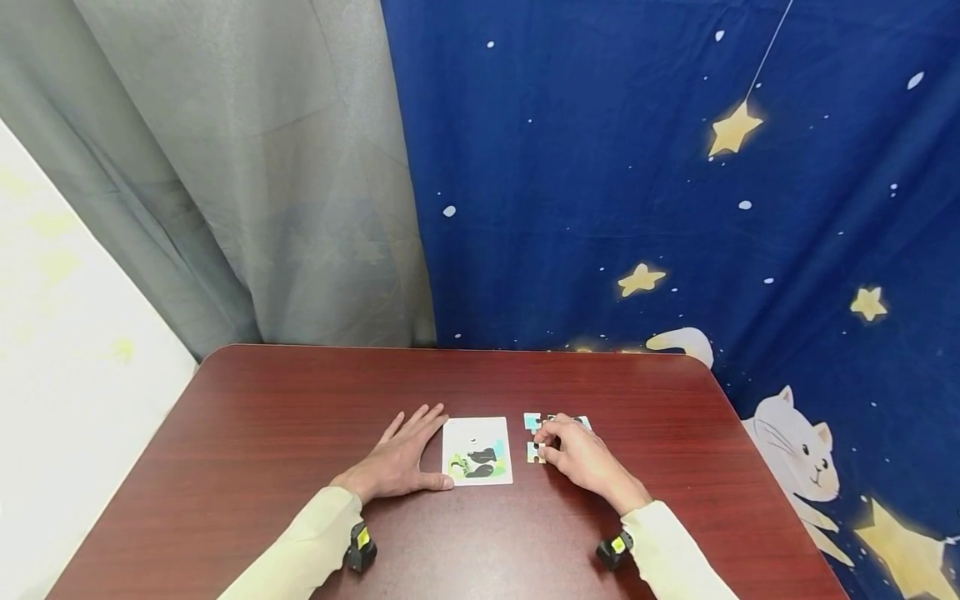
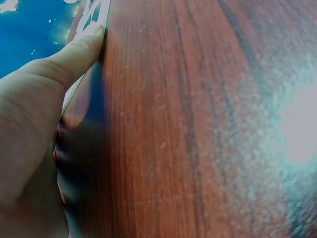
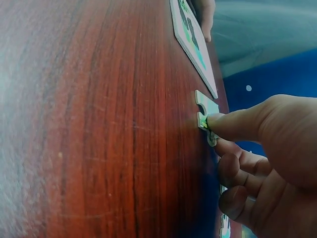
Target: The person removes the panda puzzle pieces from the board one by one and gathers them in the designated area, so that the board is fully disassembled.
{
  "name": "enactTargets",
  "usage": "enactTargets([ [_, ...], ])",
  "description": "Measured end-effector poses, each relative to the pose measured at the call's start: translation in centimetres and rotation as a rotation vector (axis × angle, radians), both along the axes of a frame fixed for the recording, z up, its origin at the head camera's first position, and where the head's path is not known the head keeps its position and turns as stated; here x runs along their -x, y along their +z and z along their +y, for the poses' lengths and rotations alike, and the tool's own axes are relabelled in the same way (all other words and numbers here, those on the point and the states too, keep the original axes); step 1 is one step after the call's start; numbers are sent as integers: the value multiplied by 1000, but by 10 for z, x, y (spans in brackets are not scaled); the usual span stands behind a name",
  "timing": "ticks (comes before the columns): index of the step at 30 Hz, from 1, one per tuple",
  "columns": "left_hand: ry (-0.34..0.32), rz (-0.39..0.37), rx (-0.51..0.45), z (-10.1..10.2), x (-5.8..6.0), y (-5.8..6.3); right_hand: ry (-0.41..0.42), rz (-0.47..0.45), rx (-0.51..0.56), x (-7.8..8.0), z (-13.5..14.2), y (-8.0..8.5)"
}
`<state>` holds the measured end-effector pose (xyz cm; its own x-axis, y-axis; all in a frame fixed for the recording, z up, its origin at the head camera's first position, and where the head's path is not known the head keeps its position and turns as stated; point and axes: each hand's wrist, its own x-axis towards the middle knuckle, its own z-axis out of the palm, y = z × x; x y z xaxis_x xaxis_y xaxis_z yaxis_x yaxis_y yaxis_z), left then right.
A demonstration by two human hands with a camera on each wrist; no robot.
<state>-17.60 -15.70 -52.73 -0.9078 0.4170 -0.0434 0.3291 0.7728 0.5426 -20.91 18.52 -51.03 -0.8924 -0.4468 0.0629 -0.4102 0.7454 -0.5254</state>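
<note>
A white card with a panda picture (image 1: 474,433) lies flat on the table. My left hand (image 1: 400,463) rests beside it, fingers spread, with the thumb and a fingertip at its left edge. In the left wrist view the thumb (image 2: 74,57) reaches the card's rim. To the right of the card, my right hand (image 1: 587,463) pinches a small jigsaw piece (image 3: 201,120) at the tabletop between thumb and curled fingers. Another jigsaw piece (image 1: 532,421) lies just beyond it, and more pieces (image 1: 585,422) are partly hidden behind this hand.
The reddish-brown wooden table (image 1: 300,392) has rounded far corners. Behind it hang a grey curtain (image 1: 322,208) and a blue curtain (image 1: 562,208) printed with stars and a white cat. Each wrist wears a small black camera (image 1: 362,547).
</note>
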Motion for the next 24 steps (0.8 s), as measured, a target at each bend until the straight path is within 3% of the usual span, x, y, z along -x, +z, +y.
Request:
enactTargets([
  [2,-3,-10,9,1,-2,6,-8,3,-13,0,-1,0],
  [10,-4,-21,-32,1,-1,3,-20,5,-51,0,-2,-1],
  [18,-5,-32,14,2,-1,8,-44,-30,-4,1,-6,4],
  [24,-7,-18,26,2,-2,8,-18,-11,14,2,-13,10],
])
